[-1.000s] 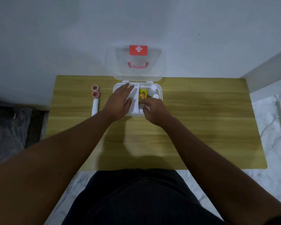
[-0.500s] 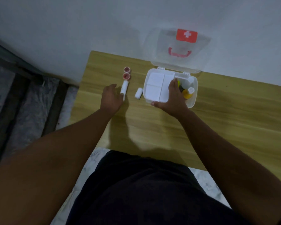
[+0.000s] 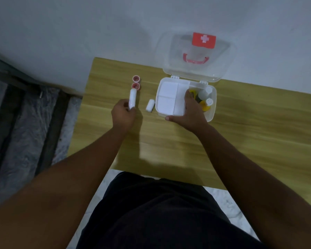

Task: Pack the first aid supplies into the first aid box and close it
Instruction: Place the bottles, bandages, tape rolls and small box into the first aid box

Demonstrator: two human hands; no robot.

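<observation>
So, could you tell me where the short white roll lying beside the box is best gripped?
Pinch the short white roll across its middle from above: it lies on its side, clear of the first aid box, long sides exposed. The left hand already grips the long white roll.

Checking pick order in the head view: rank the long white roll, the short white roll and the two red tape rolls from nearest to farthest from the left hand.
1. long white roll: in the left hand fingers.
2. short white roll: beside the box, to the right.
3. near red tape roll: past the long roll's far end.
4. far red tape roll: nearest the wall.
</observation>
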